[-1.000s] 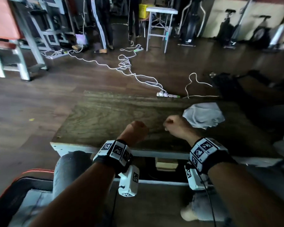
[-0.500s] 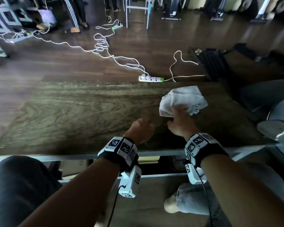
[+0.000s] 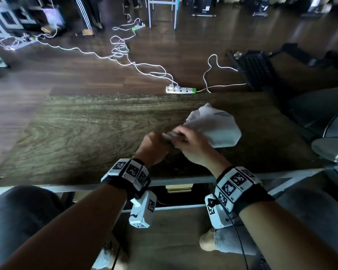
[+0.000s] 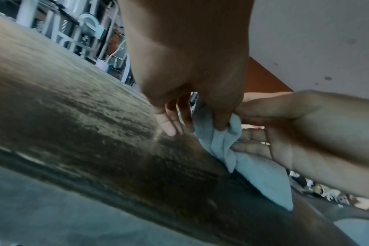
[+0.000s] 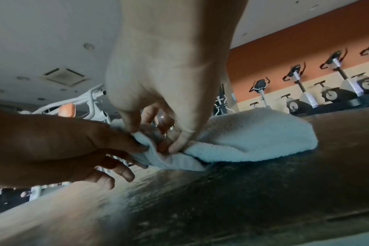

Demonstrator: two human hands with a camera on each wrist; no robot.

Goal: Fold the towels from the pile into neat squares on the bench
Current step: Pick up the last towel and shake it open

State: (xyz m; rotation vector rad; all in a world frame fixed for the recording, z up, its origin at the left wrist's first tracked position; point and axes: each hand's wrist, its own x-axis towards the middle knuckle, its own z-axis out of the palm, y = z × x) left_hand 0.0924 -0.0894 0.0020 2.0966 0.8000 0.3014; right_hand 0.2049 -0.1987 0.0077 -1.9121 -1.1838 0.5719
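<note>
A crumpled white towel (image 3: 215,125) lies on the right part of the wooden bench (image 3: 90,133). Both hands meet at its near left edge. My left hand (image 3: 154,145) pinches a fold of the towel (image 4: 223,141) between thumb and fingers, with the other fingers spread toward the bench top. My right hand (image 3: 189,143) pinches the same edge of the towel (image 5: 253,138) just beside it, thumb and fingertips pressed into the cloth. The rest of the towel bunches up behind the hands.
A white power strip (image 3: 180,90) with trailing cables lies on the floor beyond the bench's far edge. A round metal plate (image 3: 330,147) sits off the bench's right end. My knees are under the near edge. Gym machines stand at the back.
Both hands went from fists over the bare bench to the towel: the right reached it first, then the left joined, and both now pinch its near edge. The head view tilted down.
</note>
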